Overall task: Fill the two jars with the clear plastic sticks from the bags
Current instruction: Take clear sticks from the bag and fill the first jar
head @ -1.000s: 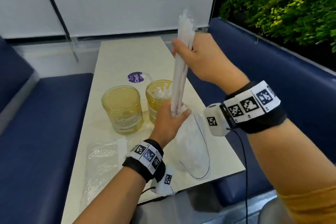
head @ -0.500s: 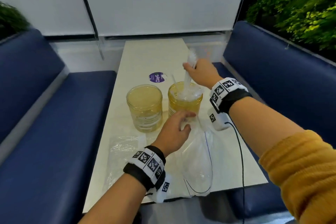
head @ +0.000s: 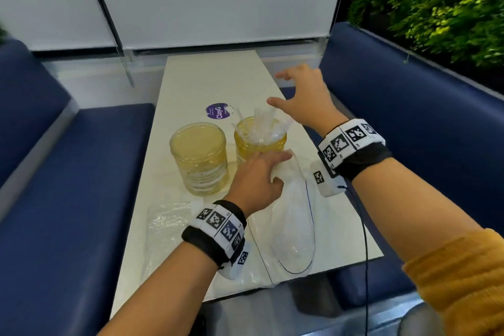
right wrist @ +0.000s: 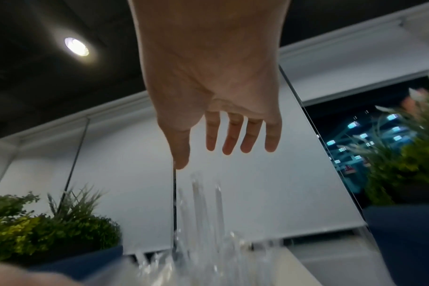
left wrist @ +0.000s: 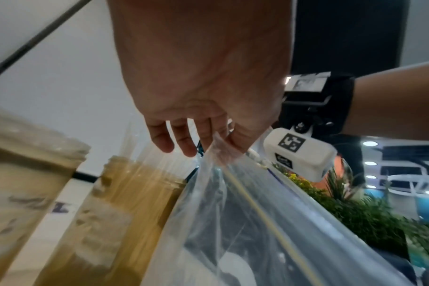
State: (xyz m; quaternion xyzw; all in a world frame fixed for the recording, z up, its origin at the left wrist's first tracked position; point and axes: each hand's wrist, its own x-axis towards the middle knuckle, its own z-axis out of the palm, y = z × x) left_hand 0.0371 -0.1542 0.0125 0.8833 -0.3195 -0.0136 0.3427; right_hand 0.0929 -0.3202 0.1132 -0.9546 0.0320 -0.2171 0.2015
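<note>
Head view: right hand (head: 305, 98) splayed, empty, above sticks (head: 263, 125); left wrist view shows left hand (left wrist: 208, 108) fingers (left wrist: 238, 143) pinching bag (left wrist: 257, 222).

Left hand (head: 257, 181): reaches forward, back of the hand up, fingers (left wrist: 181, 140) curled down, thumb and forefinger pinching thin plastic.
Right hand (head: 305, 98): raised farther forward, palm down, fingers (right wrist: 233, 135) spread and straight, holding nothing.
Forearms: both bare, each with a marker-patterned wristband.
</note>
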